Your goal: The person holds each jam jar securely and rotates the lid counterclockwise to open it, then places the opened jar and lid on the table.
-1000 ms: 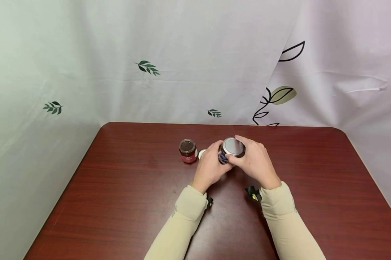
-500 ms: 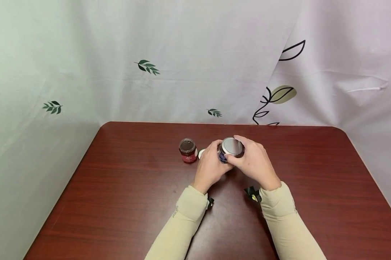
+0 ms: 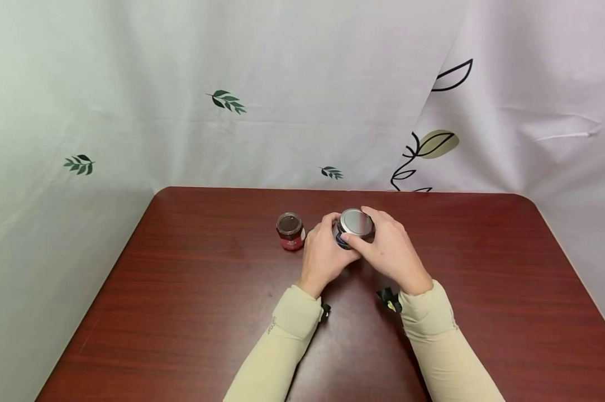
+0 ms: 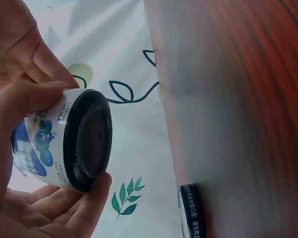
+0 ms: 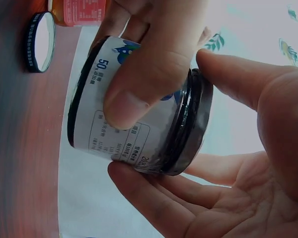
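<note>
A jam jar (image 4: 52, 141) with a blueberry picture on its white label is raised off the table between both hands. In the head view my left hand (image 3: 326, 252) grips the jar's body, thumb on one side and fingers on the other. My right hand (image 3: 392, 248) holds the jar's silver lid (image 3: 356, 222) at the rim, thumb near and fingertips far. The lid sits on the jar, and the left wrist view shows the jar's dark base. Left of the hands stands a lidless jar (image 3: 290, 234) with a red label and dark contents.
A loose lid (image 5: 42, 43) with a black rim and pale inside lies beside the red-labelled jar; my left hand mostly hides it in the head view. The reddish-brown table (image 3: 191, 290) reaches back to a white curtain (image 3: 282, 67) printed with leaves.
Both hands and the jar between them have shifted slightly left. My left hand now covers most of the loose lid in the head view. The red-labelled jar stays in place.
</note>
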### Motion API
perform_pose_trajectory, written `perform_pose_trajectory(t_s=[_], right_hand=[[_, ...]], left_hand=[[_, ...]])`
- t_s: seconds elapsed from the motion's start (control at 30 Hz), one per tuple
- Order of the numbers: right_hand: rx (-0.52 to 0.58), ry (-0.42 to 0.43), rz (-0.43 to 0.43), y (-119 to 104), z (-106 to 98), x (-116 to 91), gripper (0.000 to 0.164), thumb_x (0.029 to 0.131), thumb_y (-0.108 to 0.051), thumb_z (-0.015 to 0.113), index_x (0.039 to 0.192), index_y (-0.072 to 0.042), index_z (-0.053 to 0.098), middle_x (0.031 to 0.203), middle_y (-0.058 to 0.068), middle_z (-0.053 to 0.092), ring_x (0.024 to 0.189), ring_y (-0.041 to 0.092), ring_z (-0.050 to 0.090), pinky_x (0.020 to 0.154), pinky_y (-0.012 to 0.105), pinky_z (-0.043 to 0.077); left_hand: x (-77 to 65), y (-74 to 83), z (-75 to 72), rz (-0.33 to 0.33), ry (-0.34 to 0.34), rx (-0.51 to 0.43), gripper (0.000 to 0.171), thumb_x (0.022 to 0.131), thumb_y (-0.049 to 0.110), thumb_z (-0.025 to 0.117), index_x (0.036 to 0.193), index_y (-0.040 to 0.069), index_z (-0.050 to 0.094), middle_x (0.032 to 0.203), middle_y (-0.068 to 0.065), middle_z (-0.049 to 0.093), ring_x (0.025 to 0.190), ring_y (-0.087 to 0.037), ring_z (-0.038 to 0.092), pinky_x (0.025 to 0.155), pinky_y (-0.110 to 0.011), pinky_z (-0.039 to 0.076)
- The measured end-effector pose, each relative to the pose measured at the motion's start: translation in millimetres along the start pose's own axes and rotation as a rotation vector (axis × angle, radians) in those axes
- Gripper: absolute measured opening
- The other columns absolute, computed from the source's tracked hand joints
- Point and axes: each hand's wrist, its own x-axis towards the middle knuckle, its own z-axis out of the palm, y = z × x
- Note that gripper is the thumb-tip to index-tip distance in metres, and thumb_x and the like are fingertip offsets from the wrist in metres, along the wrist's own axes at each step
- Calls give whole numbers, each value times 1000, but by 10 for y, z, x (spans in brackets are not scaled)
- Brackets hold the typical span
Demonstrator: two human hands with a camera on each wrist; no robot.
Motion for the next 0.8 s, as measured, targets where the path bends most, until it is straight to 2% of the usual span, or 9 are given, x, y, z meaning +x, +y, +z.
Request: perform_pose_trajectory(t_s=[0.17, 0.53, 0.8], right_hand=[[-8, 29, -10, -15, 32, -9, 70, 87, -34, 78, 139, 5, 53, 134, 22, 56, 119, 38, 57, 99, 51, 46], [-30, 117, -42, -47, 71, -17, 67, 83, -34, 82, 131, 7, 60, 125, 23, 63, 110, 38, 61, 93, 52, 49], [-51, 130, -25, -72, 96, -30, 65, 83, -34, 82, 128, 8, 61, 123, 24, 64, 108, 39, 63, 90, 53, 50]], left_hand=[[7, 4, -2, -19, 6, 2, 70, 68, 39, 87, 125, 9, 60, 106, -9, 70, 96, -26, 67, 83, -38, 53], [2, -8, 40, 13, 58, 39, 67, 66, 39, 87, 121, 10, 61, 106, -7, 72, 91, -30, 68, 82, -42, 53], [-11, 5, 59, 8, 68, 53, 64, 69, 39, 86, 120, 8, 61, 107, -6, 71, 90, -28, 68, 83, -41, 52]])
